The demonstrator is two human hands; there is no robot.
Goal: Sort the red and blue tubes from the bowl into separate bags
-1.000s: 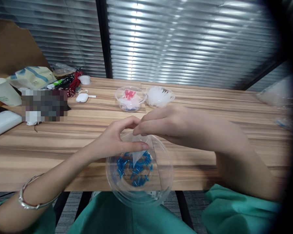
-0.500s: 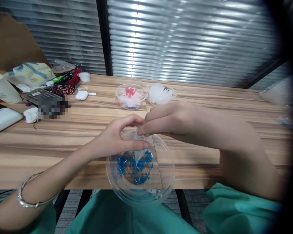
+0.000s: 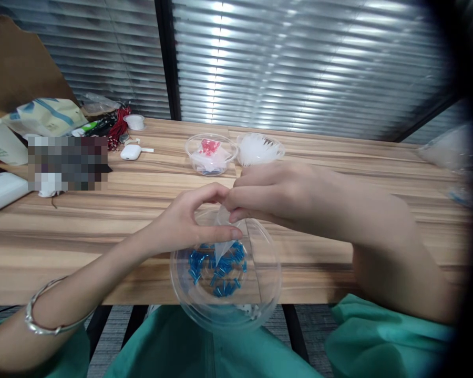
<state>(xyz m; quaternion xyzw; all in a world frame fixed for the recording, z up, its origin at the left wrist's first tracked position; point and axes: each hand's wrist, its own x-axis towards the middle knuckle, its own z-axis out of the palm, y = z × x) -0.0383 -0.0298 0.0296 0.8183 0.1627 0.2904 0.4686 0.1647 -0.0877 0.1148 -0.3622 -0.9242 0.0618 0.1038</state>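
The left hand's [image 3: 181,220] fingers are gripping a small translucent plastic bag [image 3: 222,250] over a round clear plastic bowl [image 3: 263,275] at six o'clock; the right hand's [image 3: 284,191] grip is staying unclear. A low tip should be limiting spills.

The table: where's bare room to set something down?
Bare wood shows between the left hand and the white case, and at back right, between the right forearm and the blinds. It's crowded far left, around the cup and cables, and over the bowl, where the right hand meets the left.
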